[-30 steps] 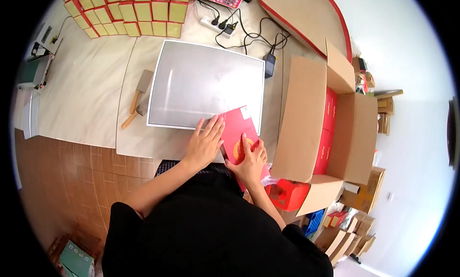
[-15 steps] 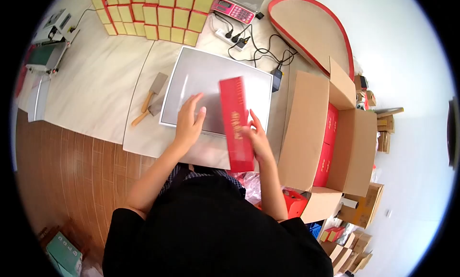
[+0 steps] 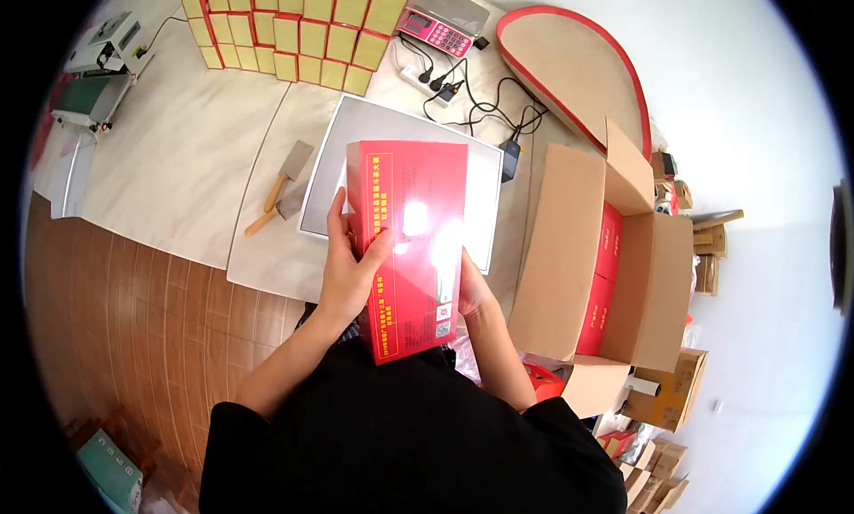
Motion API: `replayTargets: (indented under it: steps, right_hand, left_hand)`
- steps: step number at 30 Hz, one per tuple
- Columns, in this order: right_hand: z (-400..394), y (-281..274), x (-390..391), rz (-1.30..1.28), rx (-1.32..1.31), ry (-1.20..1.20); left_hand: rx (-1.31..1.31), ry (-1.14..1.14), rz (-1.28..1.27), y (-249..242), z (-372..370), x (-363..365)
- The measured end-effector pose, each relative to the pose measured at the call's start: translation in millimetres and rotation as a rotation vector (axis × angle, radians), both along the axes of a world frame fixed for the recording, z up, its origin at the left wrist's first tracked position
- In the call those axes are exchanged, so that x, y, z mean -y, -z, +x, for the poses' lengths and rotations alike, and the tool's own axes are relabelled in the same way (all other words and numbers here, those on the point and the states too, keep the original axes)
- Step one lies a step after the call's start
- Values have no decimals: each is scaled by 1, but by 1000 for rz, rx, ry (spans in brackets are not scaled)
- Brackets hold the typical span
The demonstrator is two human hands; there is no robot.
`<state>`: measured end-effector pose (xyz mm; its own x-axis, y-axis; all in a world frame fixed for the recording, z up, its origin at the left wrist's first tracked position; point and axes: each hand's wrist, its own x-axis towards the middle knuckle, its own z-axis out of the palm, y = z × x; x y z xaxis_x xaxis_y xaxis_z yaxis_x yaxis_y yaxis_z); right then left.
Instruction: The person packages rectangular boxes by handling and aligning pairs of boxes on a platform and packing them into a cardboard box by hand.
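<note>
A glossy red box (image 3: pixel 414 274) with yellow lettering is held up between my two hands, its broad printed face showing. My left hand (image 3: pixel 349 269) grips its left edge, thumb on the face. At the right edge is my right hand (image 3: pixel 476 287), with most of its fingers hidden by the box. Behind and below the box lies a grey panel with a white rim (image 3: pixel 356 122). Two wooden-handled scrapers (image 3: pixel 286 178) rest left of the panel.
An open cardboard carton (image 3: pixel 560 256) with red boxes (image 3: pixel 608 238) inside stands at the right. Stacked yellow-faced boxes (image 3: pixel 302 33) are at the back. Black cables (image 3: pixel 485 96), a pink-keyed scale (image 3: pixel 436 33) and a red-rimmed tray (image 3: pixel 578 69) lie behind the panel.
The red box has turned from its narrow side to its broad face and moved slightly left. My left hand, free before, has taken hold of it.
</note>
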<state>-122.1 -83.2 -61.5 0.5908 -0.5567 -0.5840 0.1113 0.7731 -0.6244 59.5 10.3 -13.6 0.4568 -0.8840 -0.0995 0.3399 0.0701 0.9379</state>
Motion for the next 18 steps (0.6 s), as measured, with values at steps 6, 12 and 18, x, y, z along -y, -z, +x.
replayTargets:
  steps: [6, 12, 18]
  right_hand:
    - [7, -31, -2, -592, -152, -5]
    - [32, -50, -25, -1489, -672, -138]
    - [35, -47, 10, -1572, -763, -314]
  left_hand:
    - [97, -77, -29, 0, -12, 6]
    - [129, -185, -54, 11, -26, 18]
    - [-55, -146, -101, 52, -52, 24]
